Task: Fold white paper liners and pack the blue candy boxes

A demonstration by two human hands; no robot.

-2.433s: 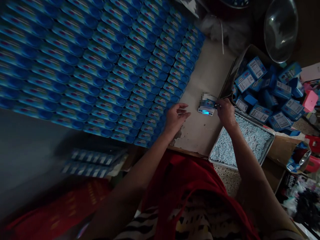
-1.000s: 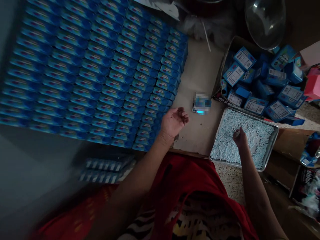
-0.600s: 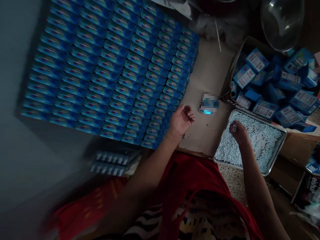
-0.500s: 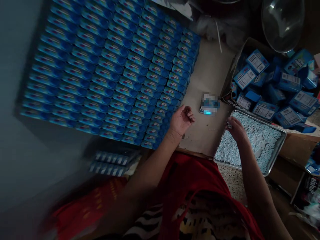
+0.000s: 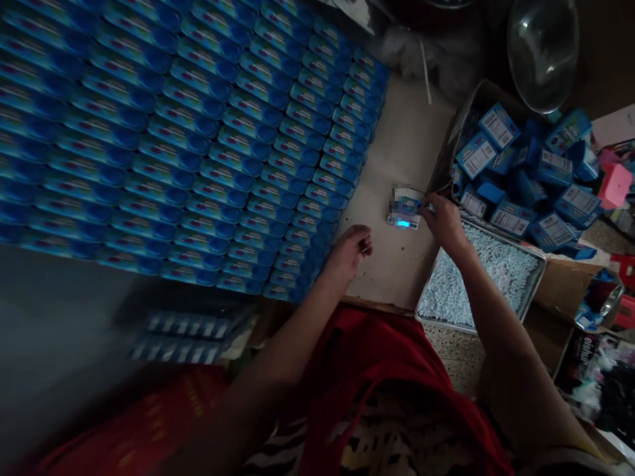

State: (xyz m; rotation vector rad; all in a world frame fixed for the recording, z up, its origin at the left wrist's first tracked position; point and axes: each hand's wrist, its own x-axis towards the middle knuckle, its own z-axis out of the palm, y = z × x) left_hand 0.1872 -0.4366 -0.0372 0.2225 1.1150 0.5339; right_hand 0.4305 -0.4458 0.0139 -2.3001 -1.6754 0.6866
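Note:
A small white digital scale [image 5: 413,225] with a lit blue display lies on the cardboard-coloured tabletop. On it rests a blue printed box [image 5: 409,203], partly blurred out. My right hand [image 5: 444,221] is at the box's right end, its fingers pinched together with a pale bit showing between them. My left hand [image 5: 350,252] hovers over the table left of the scale, fingers loosely curled in and nothing visible in them. Below my right forearm, a metal tray [image 5: 534,281] holds a layer of pale blue and white pellets [image 5: 446,291].
Rows of blue boxes [image 5: 198,165] cover the left of the table. At right, a carton [image 5: 449,162] is heaped with loose blue boxes [image 5: 538,175]. A clear bowl [image 5: 543,56] stands behind it. More packed boxes [image 5: 178,337] sit lower left.
My right hand has moved up and left from over the pellet tray to the box on the scale. My left hand has lowered slightly and curled in more. The view has shifted.

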